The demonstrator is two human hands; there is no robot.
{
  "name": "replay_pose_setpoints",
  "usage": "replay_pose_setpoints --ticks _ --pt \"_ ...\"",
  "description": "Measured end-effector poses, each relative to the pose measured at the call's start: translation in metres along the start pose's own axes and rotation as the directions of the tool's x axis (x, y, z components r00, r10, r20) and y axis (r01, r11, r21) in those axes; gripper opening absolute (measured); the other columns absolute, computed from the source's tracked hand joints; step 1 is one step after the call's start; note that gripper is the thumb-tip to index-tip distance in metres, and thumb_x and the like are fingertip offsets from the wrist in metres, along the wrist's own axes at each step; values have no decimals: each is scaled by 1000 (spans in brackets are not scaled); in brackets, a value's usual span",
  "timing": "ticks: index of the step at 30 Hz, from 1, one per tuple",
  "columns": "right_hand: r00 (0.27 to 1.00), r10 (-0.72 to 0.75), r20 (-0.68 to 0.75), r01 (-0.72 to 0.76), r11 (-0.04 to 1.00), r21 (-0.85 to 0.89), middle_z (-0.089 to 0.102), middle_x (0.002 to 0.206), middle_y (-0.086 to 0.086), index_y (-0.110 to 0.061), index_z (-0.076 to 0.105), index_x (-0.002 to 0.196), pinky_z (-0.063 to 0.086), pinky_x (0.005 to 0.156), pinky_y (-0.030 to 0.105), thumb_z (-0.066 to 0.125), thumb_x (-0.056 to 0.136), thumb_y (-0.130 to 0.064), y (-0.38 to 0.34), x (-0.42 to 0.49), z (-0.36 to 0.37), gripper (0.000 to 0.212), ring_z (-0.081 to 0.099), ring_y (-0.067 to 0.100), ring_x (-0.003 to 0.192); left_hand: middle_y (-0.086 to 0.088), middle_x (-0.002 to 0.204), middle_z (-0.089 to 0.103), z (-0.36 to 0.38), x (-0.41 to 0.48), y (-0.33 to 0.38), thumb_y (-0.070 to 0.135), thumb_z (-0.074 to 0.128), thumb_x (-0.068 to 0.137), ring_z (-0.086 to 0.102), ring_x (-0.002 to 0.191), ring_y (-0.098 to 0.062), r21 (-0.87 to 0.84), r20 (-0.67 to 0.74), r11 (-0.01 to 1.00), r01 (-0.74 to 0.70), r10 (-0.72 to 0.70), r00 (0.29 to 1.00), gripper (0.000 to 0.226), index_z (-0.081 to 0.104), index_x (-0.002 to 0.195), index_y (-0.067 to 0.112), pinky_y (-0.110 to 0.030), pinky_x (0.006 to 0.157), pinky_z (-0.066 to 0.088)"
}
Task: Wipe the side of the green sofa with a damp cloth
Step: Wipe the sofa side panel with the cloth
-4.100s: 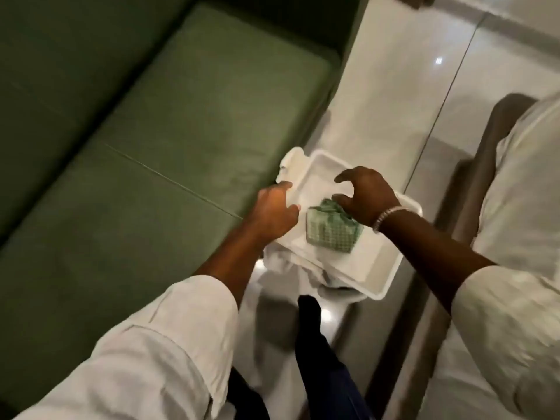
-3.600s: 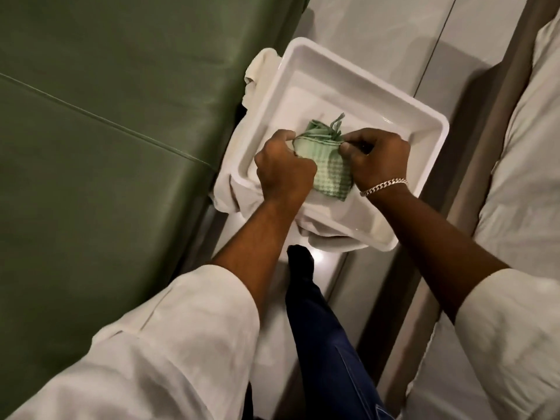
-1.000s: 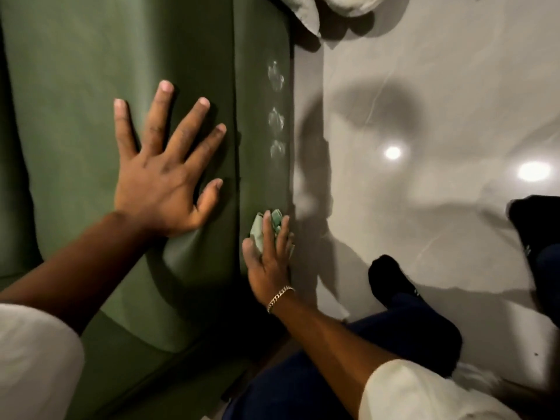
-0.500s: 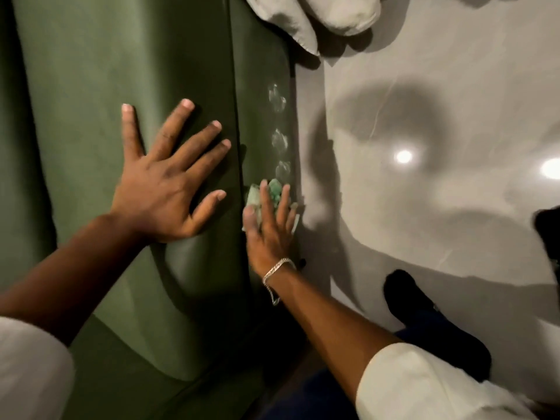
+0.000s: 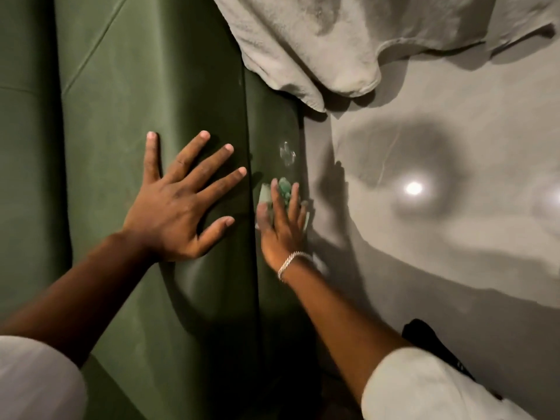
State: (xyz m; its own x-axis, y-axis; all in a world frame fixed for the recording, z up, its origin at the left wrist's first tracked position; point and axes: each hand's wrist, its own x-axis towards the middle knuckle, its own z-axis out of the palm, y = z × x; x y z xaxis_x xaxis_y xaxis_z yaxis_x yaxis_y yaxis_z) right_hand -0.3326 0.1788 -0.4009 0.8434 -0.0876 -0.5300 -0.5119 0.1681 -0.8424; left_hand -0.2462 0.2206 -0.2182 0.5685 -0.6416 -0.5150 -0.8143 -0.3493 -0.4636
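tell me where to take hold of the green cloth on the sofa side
The green cloth is flattened against the sofa side under the right hand. Only its bunched top edge shows past the fingertips, so pinch there, coming from the floor side, since the sofa blocks the other.

Sofa [image 5: 181, 86]: green upholstery, smooth, matt with a faint sheen, stitched seams. Cloth [image 5: 283, 189]: green woven fabric, crumpled. Floor [image 5: 454, 237]: pale glossy tile, mirrors the ceiling lights. Towel [image 5: 333, 40]: off-white, rough terry-like nap, rumpled. Bracelet [image 5: 289, 263]: shiny metal chain. Sleeves [image 5: 424, 389]: white matt fabric.
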Motion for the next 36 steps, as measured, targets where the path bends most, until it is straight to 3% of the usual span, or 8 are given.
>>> replay_pose_setpoints --ticks 3,8,12,17,22,26,30,36 --pt "999 -8 41 6 999 44 -15 163 -8 -55 4 144 -7 118 52 16 89 -66 10 30 -15 57 -13 32 150 -1 162 34 0 5 0 65 34 85 15 155 -28 -13 6 999 43 -43 999 69 43 147 34 -77 112 7" --pt "1000 16 22 -16 1000 -23 -17 163 -8 -58 0 142 -1 122 53 14 82 -71 36 -24 2 64 -10 31 150 1 165 26 1 13 -1 67 34 83 8 156 -27 -26 12 992 124 -124 992 71 38 148 38 -77 112 5" --pt "987 -158 -27 156 985 -77 -12 164 -7 -59 0 141 2 122 53 10 84 -69 -3 13 -2 59 -5 33 151 2 166 23 0 24 1 67 35 82 4 156 -28 -43 17 983 180 -180 984 71 38 147 40 -79 112 3" --pt "967 -254 -8 254 967 -30 -4 165 0 -47 19 146 6 121 53 20 92 -53 0 91 -34 54 1 35 150 2 166 23 3 34 1 65 37 82 2 156 -29 -23 -3 976 218 -219 976 67 43 144 40 -79 111 5" --pt "968 -248 -24 248 968 -28 -10 164 -6 -54 11 144 3 122 47 22 94 -52 30 23 -7 52 -6 28 151 2 166 22 4 40 2 66 37 83 1 156 -31 -1 -10 971 237 -237 971 68 45 144 37 -81 110 5" --pt "923 -380 -61 369 918 -145 -5 165 -2 -54 8 144 1 120 48 22 95 -53 -5 69 -13 51 -2 34 151 1 165 26 4 44 3 66 35 84 2 156 -32 -12 -42 970 242 -242 969 68 47 143 34 -81 110 4" --pt "946 -321 -52 312 941 -132 -1 165 4 -44 15 148 3 120 47 23 95 -52 -10 122 -35 54 3 33 151 1 164 28 5 46 4 65 34 84 4 156 -33 -14 -56 971 238 -239 969 68 49 142 32 -80 110 6" --pt "965 -258 -48 255 965 -68 -5 165 -3 -48 13 147 7 122 51 18 94 -51 38 32 -7 53 1 30 151 1 162 33 5 45 3 63 35 85 7 156 -34 0 -52 971 239 -239 970 64 58 135 30 -80 109 9"
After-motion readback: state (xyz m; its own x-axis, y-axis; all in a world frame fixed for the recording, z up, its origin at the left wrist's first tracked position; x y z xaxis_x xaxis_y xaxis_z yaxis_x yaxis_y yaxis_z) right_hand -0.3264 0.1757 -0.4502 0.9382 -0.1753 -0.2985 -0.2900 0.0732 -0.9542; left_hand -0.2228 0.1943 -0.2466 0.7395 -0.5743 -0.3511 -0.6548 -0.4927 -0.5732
